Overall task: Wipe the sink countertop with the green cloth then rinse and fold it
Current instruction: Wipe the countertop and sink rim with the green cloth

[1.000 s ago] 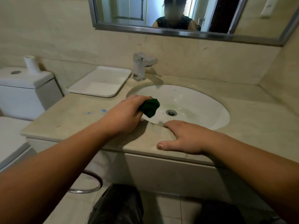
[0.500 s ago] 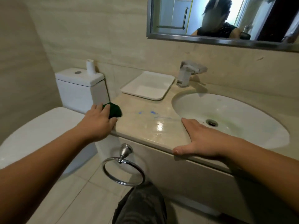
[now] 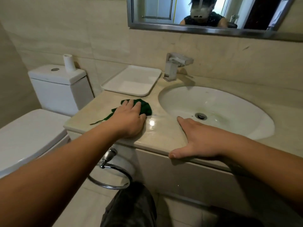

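Observation:
The green cloth (image 3: 145,107) lies crumpled on the beige countertop (image 3: 164,133), left of the white sink basin (image 3: 229,108). My left hand (image 3: 129,118) presses flat on top of the cloth, fingers spread over it, and a thin green strand trails toward the counter's left edge. My right hand (image 3: 196,140) rests flat on the counter's front edge, beside the basin rim, thumb hanging over the edge, holding nothing. The counter surface between my hands shines wet.
A white tray (image 3: 132,81) sits at the back left of the counter, next to the chrome faucet (image 3: 173,66). A toilet (image 3: 54,89) with a paper roll (image 3: 69,63) on its tank stands left. A chrome towel ring (image 3: 111,174) hangs under the counter. A mirror (image 3: 205,13) is above.
My left hand has carried the cloth from the sink rim to the counter's left corner and then back onto the counter, now pressing it flat. My right hand has stayed on the front edge.

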Available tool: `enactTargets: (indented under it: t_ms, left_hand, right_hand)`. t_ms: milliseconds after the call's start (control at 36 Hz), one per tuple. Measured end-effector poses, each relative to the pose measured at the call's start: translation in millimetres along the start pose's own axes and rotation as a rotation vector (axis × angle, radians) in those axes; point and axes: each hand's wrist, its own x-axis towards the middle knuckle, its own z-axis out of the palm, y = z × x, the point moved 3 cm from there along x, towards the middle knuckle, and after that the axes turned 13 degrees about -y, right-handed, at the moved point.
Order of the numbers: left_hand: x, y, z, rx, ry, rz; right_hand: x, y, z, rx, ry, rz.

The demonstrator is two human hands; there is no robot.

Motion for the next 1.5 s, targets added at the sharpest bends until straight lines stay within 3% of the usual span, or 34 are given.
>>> enactTargets:
  t_ms: [250, 417, 472, 556, 611, 639, 722, 778, 1000, 1250, 1500]
  left_hand:
    - [21.1, 101.0, 8.2, -0.102, -0.022, 0.217]
    - [5.1, 110.2, -30.3, -0.923, 0.237, 0.204]
    - [-5.6, 81.6, -51.0, -1.043, 0.36, 0.178]
    - [-25.6, 25.2, -67.0, -0.979, 0.48, 0.113]
    - [-36.3, -9.1, -68.4, -0.891, 0.447, 0.068]
    - [-39.0, -23.5, -64.8, -0.784, 0.375, 0.035]
    - [-43.2, -63.9, -41.2, -0.17, 0.086, -0.087]
    - [-44.1, -77.2, -26.1, 0.004, 0.033, -0.035]
    - [-37.3, -77.4, -11.6, -0.021, 0.08, 0.042]
    - [-37.1, -134.1, -23.8, -0.101, 0.128, -0.176]
    - [8.7, -62.8, -19.7, -0.089, 0.114, -0.031]
  right_hand:
    - [-19.0, 27.3, 7.4, 0.013, -0.006, 0.045]
    - [-21.3, 30.2, 1.8, 0.059, -0.065, 0.045]
    - [-19.4, 27.8, -3.1, 0.035, -0.097, 0.031]
    - [-12.9, 22.7, -12.3, -0.05, -0.138, 0.074]
    - [-9.1, 15.4, -19.9, -0.115, -0.182, 0.107]
    - [-8.8, 10.7, -24.3, -0.145, -0.204, 0.117]
    - [-3.4, 0.3, -34.1, -0.218, -0.25, 0.145]
    - [2.3, -6.9, -37.8, -0.241, -0.249, 0.144]
    - [30.6, -40.1, -38.1, -0.2, -0.144, 0.079]
    - [37.5, -44.3, -36.4, -0.176, -0.155, 0.075]
    - [35.7, -37.6, -32.0, -0.141, -0.103, 0.052]
